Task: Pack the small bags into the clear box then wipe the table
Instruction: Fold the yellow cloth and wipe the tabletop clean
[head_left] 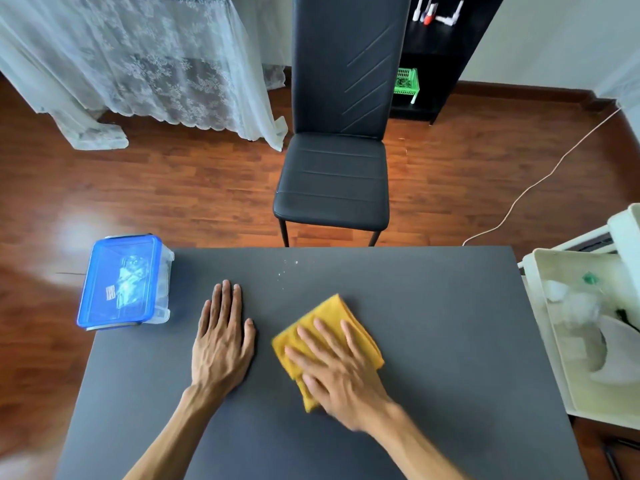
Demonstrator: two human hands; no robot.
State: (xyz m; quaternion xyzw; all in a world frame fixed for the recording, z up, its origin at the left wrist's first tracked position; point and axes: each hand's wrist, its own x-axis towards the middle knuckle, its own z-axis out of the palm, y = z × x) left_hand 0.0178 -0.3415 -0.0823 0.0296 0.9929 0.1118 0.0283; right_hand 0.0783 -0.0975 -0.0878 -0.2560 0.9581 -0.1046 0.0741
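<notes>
While left hand [221, 344] lies flat, right hand [341, 367] fingers press yellow cloth [327, 315]; box label [110, 292] unreadable.

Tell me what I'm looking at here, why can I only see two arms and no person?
The camera sits on the person's head and looks down, so you only see their arms. The dark table is in front of them. The left hand lies flat on the table, holding nothing. The right hand presses flat on a yellow cloth and looks blurry, so it is probably wiping. At the table's far left corner stands a clear box with a blue lid on, small bags showing inside. A few tiny specks lie near the far edge. Behind the table stands a black chair.
</notes>
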